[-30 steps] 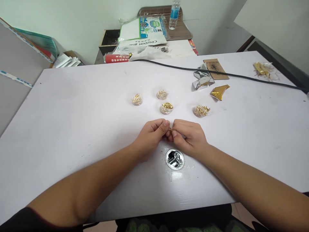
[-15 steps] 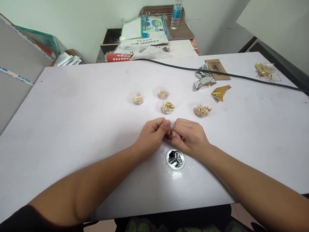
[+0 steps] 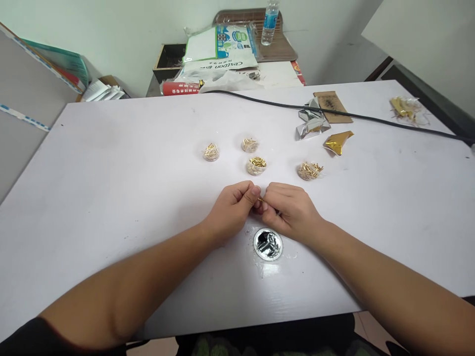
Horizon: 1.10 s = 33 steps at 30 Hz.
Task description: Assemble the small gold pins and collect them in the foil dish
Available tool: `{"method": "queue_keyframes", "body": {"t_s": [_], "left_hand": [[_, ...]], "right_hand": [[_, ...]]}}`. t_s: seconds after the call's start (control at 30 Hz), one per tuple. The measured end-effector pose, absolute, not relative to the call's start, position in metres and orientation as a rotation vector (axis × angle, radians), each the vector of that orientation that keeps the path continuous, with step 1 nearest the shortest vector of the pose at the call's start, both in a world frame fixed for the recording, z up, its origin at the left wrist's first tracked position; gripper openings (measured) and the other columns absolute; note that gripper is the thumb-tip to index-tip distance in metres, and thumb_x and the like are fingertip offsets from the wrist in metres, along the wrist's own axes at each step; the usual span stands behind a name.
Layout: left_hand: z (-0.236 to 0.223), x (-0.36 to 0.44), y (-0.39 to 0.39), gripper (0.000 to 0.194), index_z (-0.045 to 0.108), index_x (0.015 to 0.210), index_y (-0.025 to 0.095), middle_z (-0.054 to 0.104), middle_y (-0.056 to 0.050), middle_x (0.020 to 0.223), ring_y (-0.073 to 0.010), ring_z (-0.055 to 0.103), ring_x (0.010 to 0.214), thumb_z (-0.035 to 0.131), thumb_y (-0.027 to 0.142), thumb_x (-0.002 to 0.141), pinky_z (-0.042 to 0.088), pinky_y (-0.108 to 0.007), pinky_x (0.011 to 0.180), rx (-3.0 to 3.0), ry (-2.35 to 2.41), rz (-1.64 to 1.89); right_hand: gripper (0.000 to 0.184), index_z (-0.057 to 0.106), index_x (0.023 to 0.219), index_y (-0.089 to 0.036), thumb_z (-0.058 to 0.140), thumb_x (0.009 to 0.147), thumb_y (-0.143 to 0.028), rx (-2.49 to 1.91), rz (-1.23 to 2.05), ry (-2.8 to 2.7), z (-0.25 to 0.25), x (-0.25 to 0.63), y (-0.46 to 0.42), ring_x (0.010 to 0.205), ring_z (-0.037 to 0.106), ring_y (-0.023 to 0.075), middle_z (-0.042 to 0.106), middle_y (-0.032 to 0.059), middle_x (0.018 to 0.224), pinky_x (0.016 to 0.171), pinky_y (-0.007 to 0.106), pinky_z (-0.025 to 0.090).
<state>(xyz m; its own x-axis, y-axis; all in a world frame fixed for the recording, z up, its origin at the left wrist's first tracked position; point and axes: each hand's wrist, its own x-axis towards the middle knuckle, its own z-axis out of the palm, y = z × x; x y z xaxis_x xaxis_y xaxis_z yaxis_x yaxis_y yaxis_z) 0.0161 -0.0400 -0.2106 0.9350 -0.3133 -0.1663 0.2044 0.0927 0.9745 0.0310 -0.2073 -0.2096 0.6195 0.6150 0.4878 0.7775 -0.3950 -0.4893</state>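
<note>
Gold-coloured pin (image 3: 261,200) pinched above the tabletop (image 3: 111,173)

The pin sits in the narrow gap between the left hand (image 3: 233,205) and the right hand (image 3: 293,210), near the middle of the view. The fingers of each are clenched on it, thumb against forefinger, and they hide most of its length. Its long axis runs roughly sideways, from one hand to the other; which end is which cannot be told.

Just on the near side of the hands lies a round disc (image 3: 267,244) with a silver rim and a dark, glossy middle. The white tabletop spreads broadly left and right, its near edge passing beneath the forearms.

Beyond the hands stand four small clear containers of gold-coloured pins: the nearest cup (image 3: 256,171) directly ahead, the far cup (image 3: 249,149) just behind it, the left cup (image 3: 211,157) apart to the left, and the right cup (image 3: 307,176) to the right, its pins heaped over the top.

Farther right are a gold foil packet (image 3: 337,143), crumpled silver foil (image 3: 312,128) and a brown card (image 3: 336,105). A black cable (image 3: 267,103) crosses them toward the right edge, with a clear bag (image 3: 406,110) of gold-coloured contents behind it.
</note>
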Motion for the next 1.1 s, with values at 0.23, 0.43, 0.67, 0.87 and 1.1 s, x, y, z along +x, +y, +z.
{"method": "queue_keyframes", "body": {"t_s": [0.23, 0.43, 0.67, 0.87, 1.1], "left_hand": [[-0.2107, 0.0181, -0.0397, 0.052, 0.05, 0.065, 0.016, 0.053, 0.001, 0.064, -0.0101, 0.047, 0.06, 0.06, 0.062, 0.087, 0.042, -0.025, 0.062, 1.398, -0.107, -0.406], [-0.2144, 0.0177, -0.0388, 0.048, 0.052, 0.067, 0.016, 0.055, 0.001, 0.066, -0.0103, 0.05, 0.063, 0.061, 0.058, 0.088, 0.043, -0.025, 0.064, 1.327, -0.088, -0.441], [-0.216, 0.0188, -0.0395, 0.049, 0.052, 0.066, 0.016, 0.055, 0.001, 0.065, -0.0105, 0.051, 0.064, 0.064, 0.059, 0.085, 0.044, -0.026, 0.066, 1.276, -0.069, -0.465], [-0.2162, 0.0189, -0.0391, 0.048, 0.053, 0.066, 0.016, 0.055, 0.001, 0.065, -0.0101, 0.05, 0.063, 0.064, 0.057, 0.086, 0.043, -0.025, 0.065, 1.251, -0.063, -0.468], [-0.2158, 0.0193, -0.0391, 0.048, 0.052, 0.065, 0.016, 0.054, 0.001, 0.064, -0.0105, 0.05, 0.063, 0.066, 0.058, 0.085, 0.041, -0.026, 0.065, 1.221, -0.063, -0.484]], "right_hand": [[0.021, 0.044, 0.068, -0.021, 0.047, 0.083, -0.006, -2.149, -0.349, -1.12, -0.2091, 0.0323, -0.2075, 0.056, 0.042, 0.0129, 0.051, -0.0011, 0.059, 0.054, 0.027, 0.039], [0.022, 0.042, 0.068, -0.022, 0.047, 0.082, -0.005, -2.133, -0.349, -1.121, -0.2095, 0.033, -0.2074, 0.056, 0.042, 0.0128, 0.049, -0.002, 0.058, 0.053, 0.026, 0.038], [0.021, 0.044, 0.069, -0.022, 0.047, 0.083, -0.006, -2.127, -0.325, -1.111, -0.211, 0.0326, -0.2079, 0.056, 0.044, 0.0137, 0.051, -0.0008, 0.06, 0.054, 0.027, 0.04], [0.022, 0.044, 0.069, -0.021, 0.048, 0.083, -0.005, -2.141, -0.358, -1.135, -0.21, 0.0328, -0.2076, 0.056, 0.043, 0.0133, 0.051, -0.0007, 0.059, 0.054, 0.027, 0.039], [0.022, 0.043, 0.068, -0.021, 0.048, 0.082, -0.006, -2.156, -0.392, -1.154, -0.2088, 0.033, -0.2089, 0.056, 0.043, 0.0132, 0.051, -0.0009, 0.059, 0.053, 0.027, 0.039]]}}
